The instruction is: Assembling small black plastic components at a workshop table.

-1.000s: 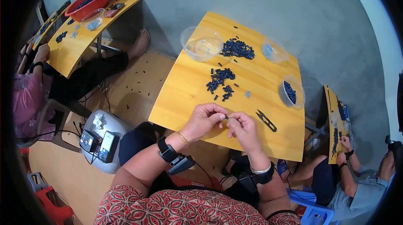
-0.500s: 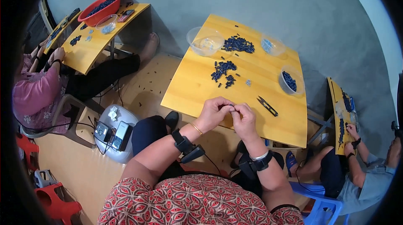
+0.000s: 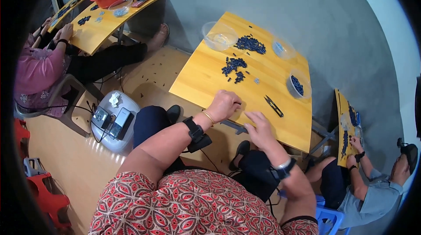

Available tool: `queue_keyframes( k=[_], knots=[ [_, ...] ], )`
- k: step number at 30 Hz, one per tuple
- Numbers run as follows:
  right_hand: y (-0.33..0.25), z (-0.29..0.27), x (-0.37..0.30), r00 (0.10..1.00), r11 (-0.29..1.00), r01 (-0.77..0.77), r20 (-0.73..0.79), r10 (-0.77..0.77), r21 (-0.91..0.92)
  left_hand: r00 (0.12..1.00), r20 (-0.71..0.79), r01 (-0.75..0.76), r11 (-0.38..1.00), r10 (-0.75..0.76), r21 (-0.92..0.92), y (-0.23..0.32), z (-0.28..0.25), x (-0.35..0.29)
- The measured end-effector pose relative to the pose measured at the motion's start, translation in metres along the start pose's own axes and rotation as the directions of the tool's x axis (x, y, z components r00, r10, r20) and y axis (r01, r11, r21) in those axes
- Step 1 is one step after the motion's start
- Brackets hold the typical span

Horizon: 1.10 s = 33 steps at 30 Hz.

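Lying beyond fingers [image 3: 256,117], black pieces [image 3: 234,64]

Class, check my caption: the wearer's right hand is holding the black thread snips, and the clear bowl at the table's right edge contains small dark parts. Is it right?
No: the right hand isn't holding the black thread snips; the head view shows them lying on the table beyond the hand. The clear bowl does contain small dark parts.

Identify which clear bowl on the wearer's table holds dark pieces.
The rightmost bowl, nearest the snips, holds dark pieces; the left bowl and middle bowl show none.
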State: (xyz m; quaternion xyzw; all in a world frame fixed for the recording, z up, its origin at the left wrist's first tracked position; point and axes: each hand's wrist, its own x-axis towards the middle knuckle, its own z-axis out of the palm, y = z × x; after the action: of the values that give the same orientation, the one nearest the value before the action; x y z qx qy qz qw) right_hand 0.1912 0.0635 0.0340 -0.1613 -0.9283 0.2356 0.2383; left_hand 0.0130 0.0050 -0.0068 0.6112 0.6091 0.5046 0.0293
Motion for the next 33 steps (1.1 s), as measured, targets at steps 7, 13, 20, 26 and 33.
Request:
queue_keyframes(
  k=[7, 13, 20, 26, 33],
  knots=[
    [-0.049, -0.058, -0.025, 0.983, 0.99, -0.131, 0.138, 0.124, 0.044, 0.999, -0.05, -0.001, 0.999, -0.002, -0.053, -0.011, 0.0, -0.003],
    [-0.017, -0.012, -0.012, 0.897, 0.828, -0.441, 0.208, 0.391, 0.346, 1.0, -0.001, 0.018, 0.999, -0.018, 0.03, -0.008, -0.002, -0.001],
    [0.031, 0.03, 0.057, 0.921, 0.92, -0.333, -0.137, 0.364, 0.205, 1.0, -0.02, -0.017, 0.999, 0.018, 0.038, -0.01, 0.001, -0.006],
    [0.021, 0.05, 0.081, 0.921, 0.912, -0.375, -0.18, 0.346, -0.168, 0.999, -0.053, -0.011, 0.998, 0.014, 0.068, -0.008, 0.004, -0.005],
    [0.018, 0.053, 0.082, 0.949, 0.907, -0.301, -0.192, 0.252, -0.295, 0.998, -0.059, -0.03, 0.997, 0.034, 0.073, -0.01, 0.0, -0.004]
  ],
)
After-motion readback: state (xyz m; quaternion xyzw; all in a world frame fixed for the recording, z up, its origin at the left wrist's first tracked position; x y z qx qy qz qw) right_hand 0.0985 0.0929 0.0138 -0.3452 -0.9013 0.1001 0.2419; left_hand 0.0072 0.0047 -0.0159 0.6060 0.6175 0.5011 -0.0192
